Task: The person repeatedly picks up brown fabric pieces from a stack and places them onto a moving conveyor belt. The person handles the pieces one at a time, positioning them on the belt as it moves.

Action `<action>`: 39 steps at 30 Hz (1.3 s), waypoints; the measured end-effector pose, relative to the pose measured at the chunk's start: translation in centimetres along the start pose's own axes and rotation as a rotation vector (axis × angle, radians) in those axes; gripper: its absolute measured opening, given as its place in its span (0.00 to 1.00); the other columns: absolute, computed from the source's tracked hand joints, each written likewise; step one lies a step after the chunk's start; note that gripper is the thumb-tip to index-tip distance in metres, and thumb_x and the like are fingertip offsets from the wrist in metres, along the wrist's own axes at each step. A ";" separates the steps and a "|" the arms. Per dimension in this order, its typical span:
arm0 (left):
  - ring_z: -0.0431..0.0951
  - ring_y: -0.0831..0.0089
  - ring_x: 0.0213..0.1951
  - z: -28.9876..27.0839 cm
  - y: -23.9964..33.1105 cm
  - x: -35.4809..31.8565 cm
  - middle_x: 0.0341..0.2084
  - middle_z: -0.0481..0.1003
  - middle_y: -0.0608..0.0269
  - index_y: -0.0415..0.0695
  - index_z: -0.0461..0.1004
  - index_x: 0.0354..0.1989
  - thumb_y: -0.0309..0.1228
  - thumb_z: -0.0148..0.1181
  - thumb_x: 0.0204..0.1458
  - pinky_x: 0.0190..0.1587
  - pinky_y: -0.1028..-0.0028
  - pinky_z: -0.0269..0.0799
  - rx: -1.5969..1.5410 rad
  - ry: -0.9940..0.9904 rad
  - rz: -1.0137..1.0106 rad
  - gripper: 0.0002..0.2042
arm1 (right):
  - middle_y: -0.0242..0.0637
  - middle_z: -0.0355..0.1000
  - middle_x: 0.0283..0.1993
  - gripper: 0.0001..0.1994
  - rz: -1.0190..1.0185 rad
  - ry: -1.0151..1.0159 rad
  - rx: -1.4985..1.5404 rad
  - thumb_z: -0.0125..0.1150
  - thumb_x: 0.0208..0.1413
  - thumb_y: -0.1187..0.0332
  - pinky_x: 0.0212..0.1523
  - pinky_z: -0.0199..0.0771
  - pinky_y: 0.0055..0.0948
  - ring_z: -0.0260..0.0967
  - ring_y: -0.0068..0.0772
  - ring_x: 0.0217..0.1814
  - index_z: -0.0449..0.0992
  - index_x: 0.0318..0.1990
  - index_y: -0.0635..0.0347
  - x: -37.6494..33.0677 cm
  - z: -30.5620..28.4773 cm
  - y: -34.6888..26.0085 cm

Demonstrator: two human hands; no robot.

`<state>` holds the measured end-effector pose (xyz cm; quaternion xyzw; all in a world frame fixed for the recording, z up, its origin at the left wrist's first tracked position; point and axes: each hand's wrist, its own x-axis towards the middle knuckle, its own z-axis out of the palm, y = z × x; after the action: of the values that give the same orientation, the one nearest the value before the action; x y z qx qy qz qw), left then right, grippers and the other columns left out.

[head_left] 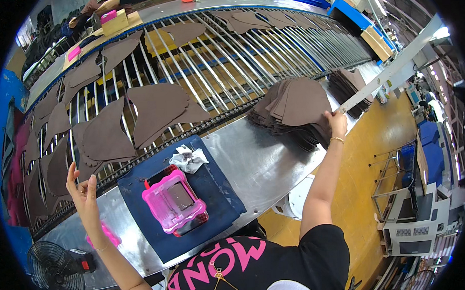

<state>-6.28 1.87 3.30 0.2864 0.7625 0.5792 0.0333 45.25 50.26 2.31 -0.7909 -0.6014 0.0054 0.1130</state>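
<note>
My right hand (338,124) is at the right edge of a fanned stack of brown cut panels (300,103), with thumb and fingers closed on the edge of a top panel. Raised over the near edge of the rod conveyor (224,83), my left hand (83,195) has its fingers apart and holds nothing. Brown panels (161,106) lie across the conveyor rods, some overlapping. Between my arms, a pink scalloped plastic tub (174,202) with a grey block inside rests on a dark blue sheet (161,246). Crumpled white cloth (189,159) lies beside it.
A second panel stack (348,90) sits farther right, near a slanted pale metal bar (390,68). A black fan (56,272) stands at lower left on the metal table (238,157). Another person's hand (107,5) shows across the conveyor. A white bucket (297,199) is below the table.
</note>
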 end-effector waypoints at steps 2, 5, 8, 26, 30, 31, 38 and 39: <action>0.67 0.85 0.32 0.7 0.3 0.1 0.51 0.60 0.63 0.50 0.59 0.63 0.31 0.60 0.54 0.37 0.83 0.61 -0.011 -0.039 0.014 0.27 | 0.47 0.72 0.49 0.25 -0.082 -0.016 0.110 0.64 0.47 0.47 0.50 0.69 0.47 0.70 0.54 0.51 0.77 0.44 0.58 0.9 1.3 3.2; 0.67 0.85 0.32 1.5 0.9 -0.1 0.51 0.59 0.63 0.51 0.59 0.63 0.31 0.61 0.54 0.35 0.84 0.61 -0.034 -0.057 0.039 0.27 | 0.45 0.73 0.48 0.26 -0.102 0.001 0.132 0.65 0.45 0.46 0.51 0.66 0.53 0.70 0.52 0.52 0.77 0.44 0.56 1.4 1.7 3.6; 0.67 0.85 0.32 1.7 1.5 -0.6 0.51 0.59 0.63 0.51 0.59 0.63 0.31 0.61 0.53 0.33 0.85 0.61 -0.022 -0.064 0.040 0.28 | 0.44 0.75 0.46 0.26 -0.004 -0.027 0.026 0.68 0.42 0.45 0.54 0.62 0.58 0.70 0.48 0.52 0.78 0.42 0.55 0.9 0.7 2.2; 0.67 0.85 0.27 3.1 3.0 -2.1 0.47 0.60 0.59 0.47 0.61 0.61 0.28 0.64 0.49 0.30 0.84 0.65 -0.069 -0.135 0.047 0.29 | 0.56 0.73 0.43 0.20 -0.428 0.054 -0.156 0.58 0.54 0.64 0.46 0.71 0.47 0.71 0.56 0.47 0.68 0.55 0.52 -1.9 -6.2 0.2; 0.69 0.78 0.33 5.3 5.1 -2.4 0.46 0.61 0.58 0.46 0.63 0.59 0.30 0.64 0.48 0.35 0.79 0.68 -0.051 -0.286 0.120 0.28 | 0.53 0.73 0.35 0.14 -0.602 0.156 0.178 0.50 0.61 0.65 0.15 0.69 0.31 0.72 0.39 0.25 0.70 0.53 0.55 -10.5 -13.9 -5.6; 0.69 0.77 0.37 5.8 5.5 -2.4 0.48 0.60 0.59 0.45 0.62 0.60 0.29 0.64 0.48 0.39 0.78 0.69 -0.005 -0.292 0.169 0.29 | 0.48 0.73 0.39 0.16 -0.602 0.140 0.248 0.52 0.61 0.64 0.15 0.69 0.25 0.72 0.31 0.27 0.68 0.54 0.57 -12.1 -15.6 -6.3; 0.74 0.66 0.46 7.7 8.3 -2.0 0.49 0.64 0.54 0.41 0.59 0.59 0.35 0.63 0.51 0.40 0.70 0.75 -0.337 -0.340 0.173 0.29 | 0.40 0.70 0.40 0.19 -0.694 -0.189 1.404 0.56 0.59 0.67 0.13 0.76 0.20 0.74 0.27 0.31 0.60 0.55 0.59 -24.2 -13.4 -13.6; 0.76 0.67 0.41 5.9 9.1 -2.1 0.45 0.68 0.55 0.40 0.60 0.58 0.34 0.62 0.52 0.35 0.72 0.76 -0.449 -0.383 0.031 0.27 | 0.38 0.68 0.37 0.18 -0.772 -0.423 1.535 0.56 0.58 0.69 0.13 0.76 0.21 0.73 0.25 0.29 0.61 0.53 0.61 -25.9 -11.8 -15.0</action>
<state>1.39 7.46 8.97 0.3877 0.5906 0.6692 0.2303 25.48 27.31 13.26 -0.2213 -0.6651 0.5152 0.4931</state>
